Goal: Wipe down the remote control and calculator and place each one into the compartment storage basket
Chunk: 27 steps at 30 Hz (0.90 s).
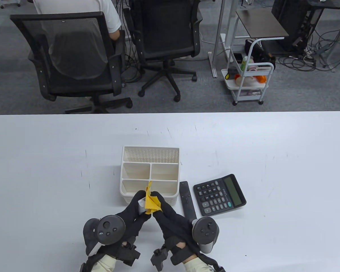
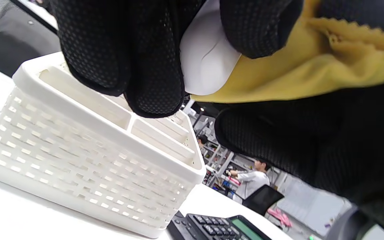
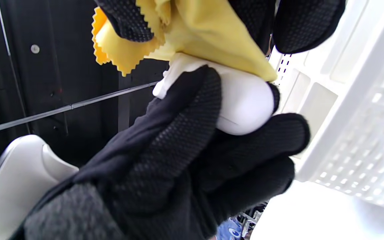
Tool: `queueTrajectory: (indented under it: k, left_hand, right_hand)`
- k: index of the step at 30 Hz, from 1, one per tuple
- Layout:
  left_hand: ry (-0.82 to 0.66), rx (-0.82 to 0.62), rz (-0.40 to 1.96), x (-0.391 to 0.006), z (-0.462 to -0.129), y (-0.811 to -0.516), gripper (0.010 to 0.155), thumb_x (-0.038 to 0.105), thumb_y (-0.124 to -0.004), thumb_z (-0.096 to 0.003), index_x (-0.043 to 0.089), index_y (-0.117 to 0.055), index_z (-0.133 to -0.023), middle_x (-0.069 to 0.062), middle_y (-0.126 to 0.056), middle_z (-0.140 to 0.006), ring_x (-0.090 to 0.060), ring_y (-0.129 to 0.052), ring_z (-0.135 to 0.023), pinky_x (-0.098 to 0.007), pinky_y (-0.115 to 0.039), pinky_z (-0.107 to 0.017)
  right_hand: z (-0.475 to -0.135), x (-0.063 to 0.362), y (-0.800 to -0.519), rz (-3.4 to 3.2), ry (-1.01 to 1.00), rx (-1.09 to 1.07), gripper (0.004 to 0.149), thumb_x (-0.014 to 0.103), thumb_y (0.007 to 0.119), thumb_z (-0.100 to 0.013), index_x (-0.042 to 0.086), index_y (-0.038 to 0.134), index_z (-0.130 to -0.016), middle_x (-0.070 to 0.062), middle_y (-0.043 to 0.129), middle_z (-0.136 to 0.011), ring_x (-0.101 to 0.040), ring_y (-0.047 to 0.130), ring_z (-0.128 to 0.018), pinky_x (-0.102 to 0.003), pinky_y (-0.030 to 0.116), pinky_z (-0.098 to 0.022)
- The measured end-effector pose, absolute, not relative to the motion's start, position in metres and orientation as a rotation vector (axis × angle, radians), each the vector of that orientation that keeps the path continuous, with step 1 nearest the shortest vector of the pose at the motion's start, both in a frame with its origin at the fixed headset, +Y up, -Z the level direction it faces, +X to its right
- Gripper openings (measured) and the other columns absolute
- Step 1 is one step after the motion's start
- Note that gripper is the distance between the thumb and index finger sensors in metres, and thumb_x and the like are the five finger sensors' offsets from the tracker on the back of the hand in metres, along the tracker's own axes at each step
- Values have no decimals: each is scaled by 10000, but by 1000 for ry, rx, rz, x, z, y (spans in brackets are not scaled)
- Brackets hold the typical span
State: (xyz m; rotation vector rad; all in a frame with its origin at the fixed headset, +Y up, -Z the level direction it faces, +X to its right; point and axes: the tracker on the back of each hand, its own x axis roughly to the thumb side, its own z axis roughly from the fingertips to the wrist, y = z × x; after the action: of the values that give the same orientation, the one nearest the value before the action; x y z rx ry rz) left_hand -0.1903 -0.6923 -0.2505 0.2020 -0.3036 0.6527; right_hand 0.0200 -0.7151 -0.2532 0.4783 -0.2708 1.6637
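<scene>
My left hand (image 1: 138, 203) grips a small white remote control (image 1: 141, 205) just above the table, in front of the basket. My right hand (image 1: 158, 201) pinches a yellow cloth (image 1: 152, 201) and presses it onto that remote. Up close, the white remote (image 3: 245, 100) sits under the cloth (image 3: 205, 36) between black gloved fingers (image 3: 178, 140). The white compartment basket (image 1: 150, 148) stands right behind the hands, and the compartments in view hold nothing. A black remote control (image 1: 187, 199) and a black calculator (image 1: 219, 194) lie flat to its right.
Two black office chairs (image 1: 73, 53) stand beyond the table's far edge, one with a person seated. A white trolley (image 1: 250, 79) with small items stands at the back right. The white table (image 1: 45, 170) runs wide to both sides.
</scene>
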Motion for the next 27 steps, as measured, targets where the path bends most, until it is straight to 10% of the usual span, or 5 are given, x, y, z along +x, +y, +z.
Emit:
queueTrajectory:
  k: [27]
  left_hand:
    - [-364, 280, 566, -183, -246, -688, 618, 385, -841, -476, 215, -636, -1035, -72, -970, -869, -200, -1119, -660, -403, -948, -490]
  right_hand:
    - [-253, 21, -716, 1631, -242, 418, 523, 238, 670, -588, 23, 602, -1060, -265, 703, -1043, -478, 733, -897, -657, 651, -574]
